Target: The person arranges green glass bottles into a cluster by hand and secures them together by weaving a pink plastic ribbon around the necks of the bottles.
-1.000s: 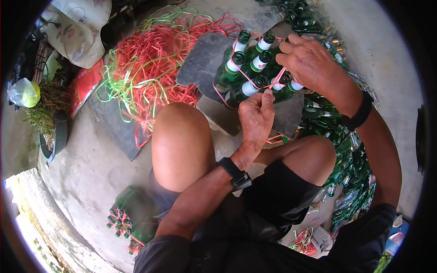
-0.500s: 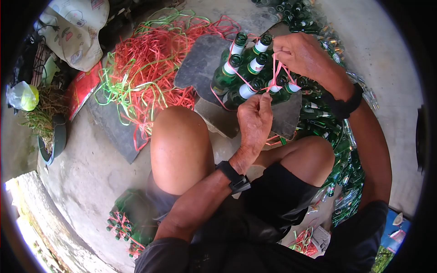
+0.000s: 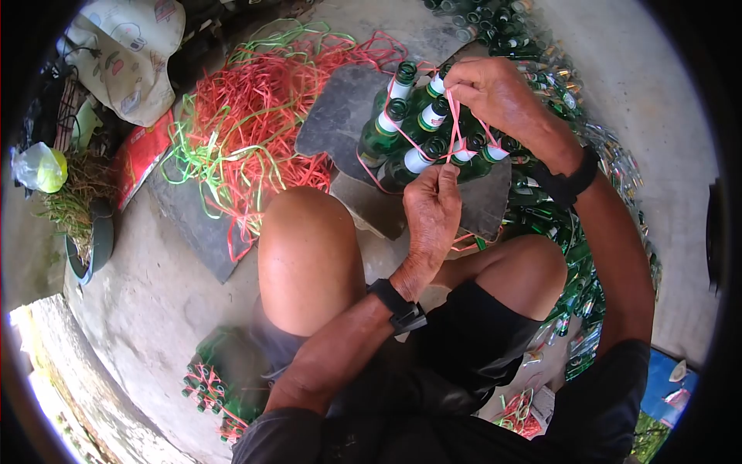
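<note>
Several green glass bottles (image 3: pixel 380 139) with white neck labels stand bunched on a dark slab (image 3: pixel 331 116) in front of me. A pink plastic strap (image 3: pixel 454 116) winds around their necks and sides. My left hand (image 3: pixel 433 207) pinches the strap low, close to the near bottle necks. Above the bottles, my right hand (image 3: pixel 495 91) is closed on a higher part of the same strap, which runs taut between both hands. My right fingers partly cover a bottle neck at the back.
A tangled heap of red and green straps (image 3: pixel 263 116) lies left of the slab. Many loose green bottles (image 3: pixel 568 224) are piled on the right. A tied bottle bundle (image 3: pixel 207 387) stands at lower left, below a potted plant (image 3: pixel 89 232).
My right hand has moved left with the strap, over the back bottles. My left hand stays nearly in place, still pinching the strap.
</note>
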Demonstrator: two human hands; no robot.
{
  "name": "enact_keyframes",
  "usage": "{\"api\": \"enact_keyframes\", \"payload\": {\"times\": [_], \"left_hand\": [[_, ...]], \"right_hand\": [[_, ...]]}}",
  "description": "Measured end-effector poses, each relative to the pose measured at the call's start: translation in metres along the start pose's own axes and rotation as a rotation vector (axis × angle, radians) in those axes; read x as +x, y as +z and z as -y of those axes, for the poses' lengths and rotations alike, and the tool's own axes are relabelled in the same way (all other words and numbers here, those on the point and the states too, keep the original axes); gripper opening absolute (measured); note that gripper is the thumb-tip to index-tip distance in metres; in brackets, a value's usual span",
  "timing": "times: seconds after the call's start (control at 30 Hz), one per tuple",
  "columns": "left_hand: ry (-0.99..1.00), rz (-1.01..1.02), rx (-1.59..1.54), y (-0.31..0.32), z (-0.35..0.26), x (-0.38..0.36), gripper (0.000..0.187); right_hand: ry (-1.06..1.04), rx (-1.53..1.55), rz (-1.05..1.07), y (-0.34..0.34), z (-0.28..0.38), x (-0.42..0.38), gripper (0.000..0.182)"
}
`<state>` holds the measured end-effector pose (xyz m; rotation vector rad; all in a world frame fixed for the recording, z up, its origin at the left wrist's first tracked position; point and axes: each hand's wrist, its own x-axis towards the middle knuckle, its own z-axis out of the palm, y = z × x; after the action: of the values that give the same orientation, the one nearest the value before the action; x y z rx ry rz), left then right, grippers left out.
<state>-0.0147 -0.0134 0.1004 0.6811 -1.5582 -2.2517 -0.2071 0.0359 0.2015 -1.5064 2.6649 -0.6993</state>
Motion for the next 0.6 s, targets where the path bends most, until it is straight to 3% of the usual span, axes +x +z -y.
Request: {"api": "enact_keyframes", "payload": {"times": [0.3, 0.37, 0.6], "left_hand": [[0.009, 0.012, -0.026, 0.0017, 0.0024, 0.0001, 0.027], [0.001, 0.019, -0.014, 0.0017, 0.0037, 0.0005, 0.027], [0.016, 0.023, -0.035, 0.0044, 0.0072, 0.0008, 0.028]], "right_hand": [[-0.099, -0.080, 0.100, -0.0069, -0.0075, 0.0043, 0.015], [-0.268, -0.146, 0.025, -0.0011, -0.0079, 0.0066, 0.014], [-0.257, -0.208, 0.055, -0.0030, -0.0006, 0.0090, 0.015]]}}
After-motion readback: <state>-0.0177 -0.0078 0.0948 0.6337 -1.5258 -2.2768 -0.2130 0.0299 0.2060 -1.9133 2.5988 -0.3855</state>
